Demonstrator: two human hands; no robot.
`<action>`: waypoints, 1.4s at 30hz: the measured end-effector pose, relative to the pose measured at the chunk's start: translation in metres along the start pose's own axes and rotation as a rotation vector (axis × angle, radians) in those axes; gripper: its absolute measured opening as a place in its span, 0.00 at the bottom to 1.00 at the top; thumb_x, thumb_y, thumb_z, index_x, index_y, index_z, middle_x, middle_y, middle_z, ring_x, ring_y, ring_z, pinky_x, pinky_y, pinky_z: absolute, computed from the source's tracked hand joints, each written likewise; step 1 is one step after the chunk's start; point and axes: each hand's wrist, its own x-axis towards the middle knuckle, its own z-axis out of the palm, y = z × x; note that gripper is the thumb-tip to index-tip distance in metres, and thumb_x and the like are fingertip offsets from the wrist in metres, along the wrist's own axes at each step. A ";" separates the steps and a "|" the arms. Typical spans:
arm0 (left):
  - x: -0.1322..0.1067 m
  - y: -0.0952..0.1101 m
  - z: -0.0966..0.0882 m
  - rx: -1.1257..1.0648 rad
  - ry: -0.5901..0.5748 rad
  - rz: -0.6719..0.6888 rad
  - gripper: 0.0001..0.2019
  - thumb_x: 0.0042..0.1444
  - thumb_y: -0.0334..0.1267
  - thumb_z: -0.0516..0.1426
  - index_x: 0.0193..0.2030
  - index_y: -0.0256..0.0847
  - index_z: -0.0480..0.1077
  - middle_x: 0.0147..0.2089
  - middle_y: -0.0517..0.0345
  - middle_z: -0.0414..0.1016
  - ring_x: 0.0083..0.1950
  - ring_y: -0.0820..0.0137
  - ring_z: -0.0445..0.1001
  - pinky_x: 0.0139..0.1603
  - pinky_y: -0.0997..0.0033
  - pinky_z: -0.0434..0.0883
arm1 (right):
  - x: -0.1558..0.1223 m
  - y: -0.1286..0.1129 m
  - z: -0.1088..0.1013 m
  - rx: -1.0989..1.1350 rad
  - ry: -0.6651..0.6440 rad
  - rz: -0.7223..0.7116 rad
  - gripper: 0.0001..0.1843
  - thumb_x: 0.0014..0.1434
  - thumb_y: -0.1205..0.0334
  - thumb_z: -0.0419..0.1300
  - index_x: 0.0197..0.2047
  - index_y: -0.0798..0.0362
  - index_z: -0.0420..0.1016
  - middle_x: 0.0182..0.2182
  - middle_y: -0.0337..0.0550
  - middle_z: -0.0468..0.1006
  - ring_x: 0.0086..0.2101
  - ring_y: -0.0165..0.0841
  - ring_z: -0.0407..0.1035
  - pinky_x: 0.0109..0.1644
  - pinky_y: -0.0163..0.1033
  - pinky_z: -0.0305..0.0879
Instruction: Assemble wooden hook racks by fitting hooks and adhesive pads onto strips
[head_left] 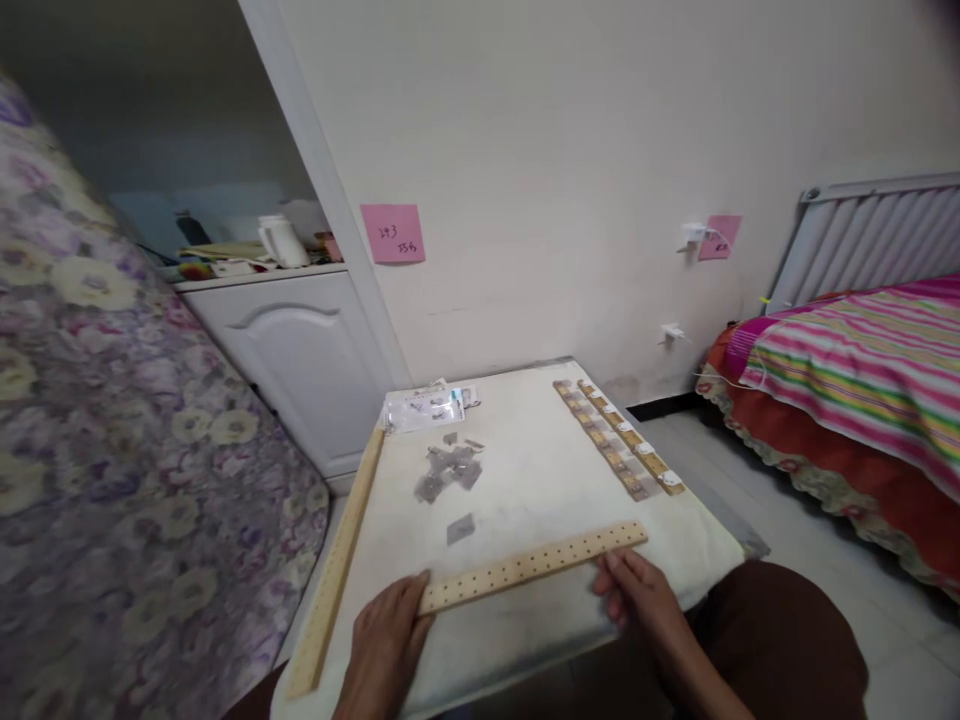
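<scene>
A pale wooden strip with two rows of small holes [525, 567] lies slantwise over the near part of the white-covered table [517, 430]. My left hand [386, 635] is closed on its left end. Near the other end, my right hand [634, 590] pinches the near edge, its remaining fingers curled below. A second such wooden strip [337, 560] runs along the table's left edge. Beyond the held strip lies a single flat grey piece [460, 528]. Farther back is a loose heap of similar grey pieces [452, 470].
Clear plastic packets with printed paper [424, 408] lie at the back left corner. Rows of small brownish and white pieces [619, 440] line the right side. A wall stands behind the table, a flowered curtain [135, 430] at left, a bed [862, 370] at right.
</scene>
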 end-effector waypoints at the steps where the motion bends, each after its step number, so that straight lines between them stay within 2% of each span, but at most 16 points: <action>1: -0.003 -0.001 0.002 -0.017 0.041 -0.014 0.20 0.57 0.43 0.52 0.57 0.45 0.63 0.54 0.51 0.70 0.55 0.61 0.66 0.56 0.57 0.63 | 0.000 -0.002 -0.003 -0.107 0.033 -0.113 0.21 0.52 0.43 0.57 0.32 0.54 0.70 0.23 0.40 0.76 0.18 0.27 0.65 0.21 0.32 0.60; 3: -0.008 -0.001 0.005 -0.058 0.102 -0.031 0.19 0.56 0.43 0.52 0.55 0.44 0.64 0.53 0.50 0.70 0.55 0.61 0.66 0.55 0.58 0.64 | 0.001 -0.006 -0.006 -0.346 0.099 -0.347 0.17 0.53 0.47 0.57 0.36 0.52 0.73 0.30 0.43 0.78 0.29 0.33 0.70 0.34 0.37 0.67; 4: -0.010 0.000 0.006 -0.080 0.120 -0.037 0.18 0.57 0.42 0.52 0.54 0.44 0.64 0.53 0.50 0.70 0.55 0.61 0.67 0.55 0.58 0.65 | 0.003 -0.008 -0.006 -0.463 0.094 -0.456 0.15 0.53 0.50 0.58 0.38 0.51 0.74 0.35 0.44 0.78 0.36 0.36 0.71 0.41 0.40 0.67; 7: -0.012 0.003 0.006 -0.144 0.131 -0.059 0.17 0.57 0.41 0.52 0.53 0.43 0.66 0.52 0.50 0.71 0.54 0.61 0.67 0.55 0.58 0.66 | 0.012 -0.008 0.001 -0.748 0.006 -0.687 0.15 0.53 0.54 0.58 0.44 0.47 0.74 0.46 0.46 0.74 0.49 0.41 0.65 0.54 0.48 0.58; 9: -0.013 0.005 0.004 -0.185 0.129 -0.079 0.16 0.57 0.41 0.51 0.52 0.43 0.66 0.52 0.49 0.71 0.55 0.61 0.67 0.56 0.58 0.66 | 0.017 -0.004 0.009 -0.886 -0.049 -0.741 0.18 0.53 0.57 0.58 0.48 0.45 0.72 0.50 0.46 0.72 0.52 0.42 0.62 0.58 0.53 0.51; 12: -0.016 0.006 0.002 -0.240 0.125 -0.109 0.17 0.58 0.41 0.51 0.53 0.41 0.65 0.53 0.49 0.70 0.56 0.62 0.65 0.58 0.58 0.64 | 0.022 0.001 0.019 -1.022 -0.096 -0.723 0.18 0.55 0.60 0.56 0.50 0.43 0.70 0.50 0.44 0.72 0.52 0.41 0.62 0.61 0.58 0.41; 14: -0.018 0.006 0.001 -0.273 0.117 -0.122 0.17 0.58 0.40 0.51 0.53 0.42 0.65 0.53 0.50 0.69 0.57 0.63 0.65 0.59 0.58 0.64 | 0.025 0.003 0.022 -1.060 -0.123 -0.702 0.18 0.55 0.61 0.55 0.50 0.43 0.70 0.48 0.44 0.74 0.50 0.40 0.64 0.60 0.59 0.39; 17: -0.020 0.006 0.002 -0.315 0.112 -0.137 0.16 0.58 0.39 0.51 0.53 0.43 0.64 0.54 0.51 0.68 0.57 0.63 0.64 0.60 0.57 0.63 | 0.031 0.003 0.022 -1.084 -0.153 -0.713 0.17 0.55 0.62 0.55 0.48 0.42 0.70 0.46 0.43 0.75 0.48 0.40 0.66 0.60 0.59 0.39; 23: -0.022 0.002 0.007 -0.400 0.165 -0.184 0.16 0.57 0.37 0.51 0.52 0.43 0.65 0.54 0.49 0.67 0.58 0.61 0.63 0.60 0.52 0.62 | 0.040 0.009 0.020 -1.117 -0.146 -0.787 0.17 0.55 0.61 0.55 0.49 0.42 0.70 0.45 0.42 0.76 0.47 0.40 0.68 0.58 0.57 0.46; 29: -0.025 0.000 0.006 -0.497 0.201 -0.278 0.20 0.55 0.32 0.51 0.56 0.45 0.62 0.57 0.52 0.65 0.59 0.64 0.63 0.61 0.56 0.62 | 0.042 0.016 0.017 -1.131 -0.152 -0.805 0.17 0.56 0.60 0.55 0.50 0.42 0.69 0.47 0.42 0.75 0.48 0.41 0.67 0.58 0.58 0.46; 37: -0.028 0.002 0.008 -0.445 0.375 -0.363 0.20 0.59 0.35 0.48 0.58 0.42 0.60 0.63 0.48 0.59 0.65 0.63 0.56 0.64 0.55 0.57 | 0.048 0.013 0.043 -1.116 -0.190 -0.787 0.17 0.56 0.61 0.54 0.49 0.42 0.70 0.46 0.42 0.75 0.47 0.41 0.67 0.58 0.59 0.44; 42: -0.029 0.001 0.009 -0.415 0.400 -0.390 0.21 0.59 0.34 0.47 0.60 0.40 0.58 0.63 0.45 0.58 0.65 0.62 0.56 0.65 0.54 0.56 | 0.050 0.013 0.052 -1.119 -0.185 -0.754 0.17 0.55 0.62 0.54 0.48 0.42 0.70 0.46 0.42 0.75 0.47 0.41 0.67 0.58 0.58 0.45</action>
